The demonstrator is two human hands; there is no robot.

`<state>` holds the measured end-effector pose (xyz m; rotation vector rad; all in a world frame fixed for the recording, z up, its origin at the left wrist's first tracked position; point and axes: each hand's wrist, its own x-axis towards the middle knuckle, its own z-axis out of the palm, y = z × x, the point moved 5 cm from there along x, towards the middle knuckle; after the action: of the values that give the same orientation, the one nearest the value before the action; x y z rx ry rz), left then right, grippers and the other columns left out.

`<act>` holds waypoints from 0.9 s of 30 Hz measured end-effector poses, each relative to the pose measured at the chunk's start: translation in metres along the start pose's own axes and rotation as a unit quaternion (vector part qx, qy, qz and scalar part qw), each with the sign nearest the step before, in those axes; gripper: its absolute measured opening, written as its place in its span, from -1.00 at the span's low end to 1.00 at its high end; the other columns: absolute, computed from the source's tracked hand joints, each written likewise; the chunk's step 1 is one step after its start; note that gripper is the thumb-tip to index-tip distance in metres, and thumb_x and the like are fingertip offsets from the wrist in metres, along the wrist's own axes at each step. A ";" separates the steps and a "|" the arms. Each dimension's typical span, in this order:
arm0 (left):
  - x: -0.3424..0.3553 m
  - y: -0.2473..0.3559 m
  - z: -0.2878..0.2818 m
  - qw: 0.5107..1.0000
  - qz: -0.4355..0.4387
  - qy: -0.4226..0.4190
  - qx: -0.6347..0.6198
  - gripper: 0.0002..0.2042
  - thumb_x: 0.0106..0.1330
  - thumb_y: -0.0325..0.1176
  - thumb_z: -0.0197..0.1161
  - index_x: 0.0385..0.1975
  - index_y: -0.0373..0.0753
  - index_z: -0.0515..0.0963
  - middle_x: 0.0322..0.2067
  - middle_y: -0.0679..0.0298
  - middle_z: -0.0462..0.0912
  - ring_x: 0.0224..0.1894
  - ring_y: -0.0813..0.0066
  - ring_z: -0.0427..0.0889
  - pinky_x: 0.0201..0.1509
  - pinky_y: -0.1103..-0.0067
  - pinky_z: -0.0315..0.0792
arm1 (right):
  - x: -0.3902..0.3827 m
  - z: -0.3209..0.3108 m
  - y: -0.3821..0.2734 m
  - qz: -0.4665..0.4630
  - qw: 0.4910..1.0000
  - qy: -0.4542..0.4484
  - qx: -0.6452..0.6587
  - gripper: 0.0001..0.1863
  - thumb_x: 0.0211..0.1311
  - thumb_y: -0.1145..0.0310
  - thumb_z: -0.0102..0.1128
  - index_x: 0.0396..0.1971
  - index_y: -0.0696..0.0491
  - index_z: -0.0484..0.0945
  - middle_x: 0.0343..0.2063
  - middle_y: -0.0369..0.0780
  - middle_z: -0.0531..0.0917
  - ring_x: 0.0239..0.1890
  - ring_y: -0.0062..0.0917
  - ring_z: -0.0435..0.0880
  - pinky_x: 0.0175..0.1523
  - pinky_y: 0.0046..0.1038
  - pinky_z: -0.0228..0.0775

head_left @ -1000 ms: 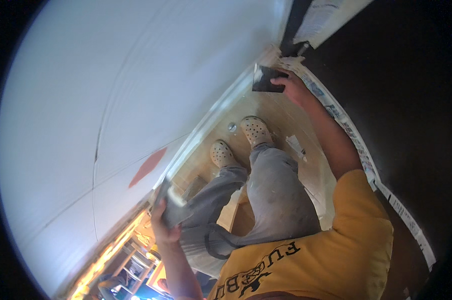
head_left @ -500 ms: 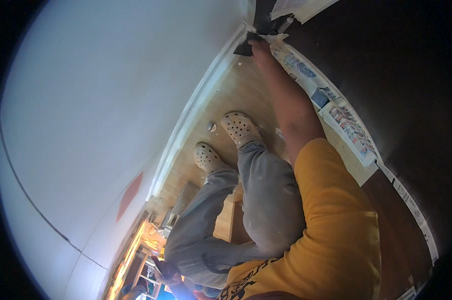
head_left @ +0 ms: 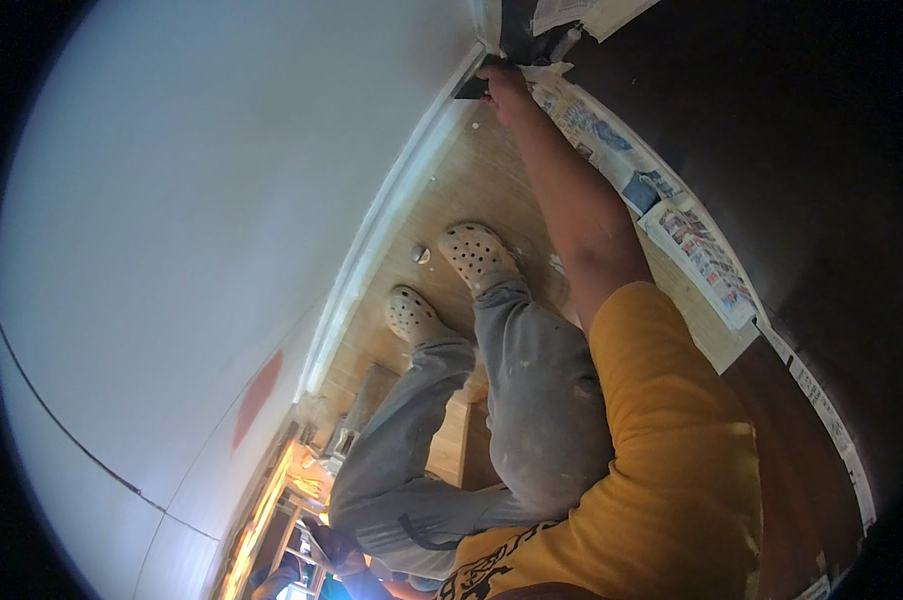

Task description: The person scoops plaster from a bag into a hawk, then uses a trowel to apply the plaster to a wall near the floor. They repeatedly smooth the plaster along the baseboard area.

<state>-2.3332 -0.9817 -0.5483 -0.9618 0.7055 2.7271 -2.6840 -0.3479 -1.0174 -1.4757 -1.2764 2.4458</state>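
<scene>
Right hand (head_left: 504, 85) stretched to white baseboard (head_left: 401, 210), grip closed on small dark flat tool (head_left: 470, 90) beside spread newspaper sheets (head_left: 611, 160); left hand (head_left: 336, 548) low, grip unclear. Step looks like working the baseboard corner.

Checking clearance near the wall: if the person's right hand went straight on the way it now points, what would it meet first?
The right hand already sits at a small dark flat object; straight beyond is the white baseboard at the foot of the white wall. Depth is unclear.

Head camera looks steeply down toward floor (head_left: 491, 180).
</scene>
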 end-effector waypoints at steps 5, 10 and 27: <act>-0.005 -0.001 -0.001 0.999 0.020 0.017 0.044 -0.54 0.51 -0.42 0.01 0.37 -0.38 0.22 -0.56 0.38 0.23 -0.65 0.73 0.22 -0.68 0.77 0.30 | -0.029 0.016 -0.016 -0.043 0.999 -0.030 -0.013 -0.61 0.17 0.36 0.29 0.02 -0.01 0.51 -0.14 -0.26 0.60 -0.17 -0.45 0.57 -0.18 -0.39 0.46; -0.011 -0.004 0.001 0.998 0.026 0.017 0.062 -0.52 0.51 -0.39 0.04 0.38 -0.36 0.22 -0.56 0.40 0.22 -0.65 0.76 0.21 -0.66 0.80 0.27 | -0.025 0.001 -0.007 -0.170 0.977 -0.026 -0.126 -0.60 0.19 0.36 0.28 0.05 0.04 0.50 -0.17 -0.26 0.61 -0.24 -0.45 0.58 -0.21 -0.38 0.46; -0.008 0.003 -0.010 0.999 0.015 -0.044 -0.025 -0.55 0.62 -0.33 -0.23 0.40 -0.44 0.14 -0.51 0.26 0.32 -0.58 0.57 0.36 -0.50 0.59 0.53 | 0.007 0.001 0.005 -0.041 0.995 0.044 -0.083 -0.56 0.16 0.35 0.28 0.07 0.01 0.49 -0.06 -0.18 0.58 -0.11 -0.39 0.59 -0.25 -0.30 0.52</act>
<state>-2.3218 -0.9889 -0.5489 -0.8419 0.6437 2.8051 -2.6865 -0.3487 -1.0252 -1.5146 -1.5226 2.2454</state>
